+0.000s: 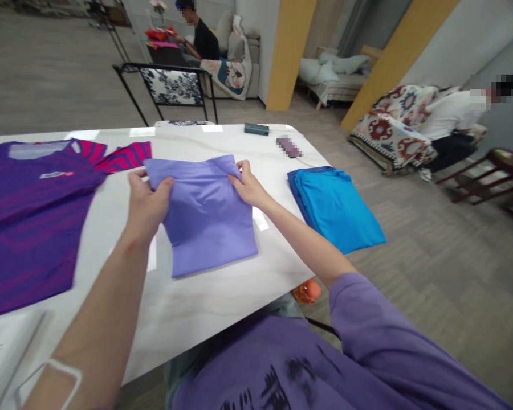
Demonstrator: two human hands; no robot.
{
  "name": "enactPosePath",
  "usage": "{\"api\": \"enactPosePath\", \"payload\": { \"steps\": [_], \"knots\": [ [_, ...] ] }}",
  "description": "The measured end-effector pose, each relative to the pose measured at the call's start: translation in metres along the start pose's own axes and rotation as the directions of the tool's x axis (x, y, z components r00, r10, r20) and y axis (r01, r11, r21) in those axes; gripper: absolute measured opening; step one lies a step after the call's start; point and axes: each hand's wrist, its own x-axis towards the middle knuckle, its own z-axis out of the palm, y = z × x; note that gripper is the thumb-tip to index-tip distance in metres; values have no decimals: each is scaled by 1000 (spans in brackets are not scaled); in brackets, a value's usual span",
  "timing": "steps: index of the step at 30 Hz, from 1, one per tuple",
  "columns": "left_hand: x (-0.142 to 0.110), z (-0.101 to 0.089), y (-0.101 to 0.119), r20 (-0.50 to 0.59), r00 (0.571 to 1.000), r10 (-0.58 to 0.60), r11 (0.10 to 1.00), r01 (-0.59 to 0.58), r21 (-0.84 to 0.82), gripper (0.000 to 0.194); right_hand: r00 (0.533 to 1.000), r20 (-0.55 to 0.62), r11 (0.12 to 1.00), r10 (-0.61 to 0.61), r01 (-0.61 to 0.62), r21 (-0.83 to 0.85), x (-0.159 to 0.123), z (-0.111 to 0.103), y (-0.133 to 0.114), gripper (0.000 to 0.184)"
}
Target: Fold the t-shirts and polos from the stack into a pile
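Note:
A lavender piece of clothing (211, 219), folded into a rough rectangle, is held by its far edge above the white table. My left hand (149, 199) pinches its far left corner, thumb on top. At the far right corner, my right hand (248, 185) grips the cloth between thumb and fingers. The upper part is lifted and creased, while the near edge hangs low, at or just over the tabletop. To the left, a purple shirt with pink striped sleeves (38, 210) lies spread out. Folded blue clothes (333, 208) are stacked at the right edge.
The white table (205, 304) carries a dark green case (256, 130) and a phone (288, 147) at the far right. A paper stack (4, 347) lies near left. Beyond stands a black-framed chair (171, 85). Two people sit in the background. An orange object (310, 290) shows below the near edge.

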Motion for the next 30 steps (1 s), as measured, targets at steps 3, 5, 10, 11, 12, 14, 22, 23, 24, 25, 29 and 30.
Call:
{"api": "enactPosePath", "payload": {
  "steps": [3, 5, 10, 11, 12, 14, 22, 23, 24, 25, 29, 30],
  "knots": [
    [-35, 0, 63, 14, 974, 227, 946, -217, -240, 67, 991, -108, 990, -83, 94, 106, -59, -71, -19, 40],
    [-63, 7, 114, -4, 909, 416, 854, -392, -343, 78, 972, -200, 980, -122, 150, 128, -108, -127, -36, 49],
    [-110, 64, 232, 64, 712, 699, 584, -516, -627, 86, 877, -430, 972, -215, 234, -9, -203, -277, -77, 54],
    [-112, 84, 248, 97, 690, 717, 563, -491, -665, 78, 866, -445, 972, -229, 232, -48, -210, -305, -78, 54],
    [-112, 108, 261, 122, 682, 721, 552, -459, -696, 70, 864, -448, 973, -231, 217, -83, -213, -332, -76, 54],
    [-106, 164, 273, 174, 703, 690, 573, -382, -725, 60, 887, -420, 979, -193, 146, -141, -208, -377, -56, 55],
    [-77, 367, 180, 471, 843, 259, 954, -148, -260, 53, 868, -404, 845, 289, -430, -319, -140, -404, 157, 75],
    [-78, 374, 168, 471, 852, 226, 974, -188, -126, 61, 836, -437, 796, 331, -496, -347, -138, -396, 176, 76],
    [-82, 376, 159, 450, 862, 233, 967, -256, -10, 69, 815, -471, 753, 338, -534, -384, -138, -387, 189, 75],
    [-88, 375, 153, 417, 865, 278, 938, -338, 76, 76, 815, -491, 726, 309, -535, -432, -140, -378, 197, 73],
    [-136, 368, 153, 440, 692, 573, 739, -668, 89, 75, 948, -307, 710, 80, -271, -650, -154, -347, 202, 69],
    [-151, 369, 155, 504, 610, 612, 688, -725, 42, 80, 971, -229, 709, 71, -211, -674, -156, -340, 203, 71]
  ]
}}
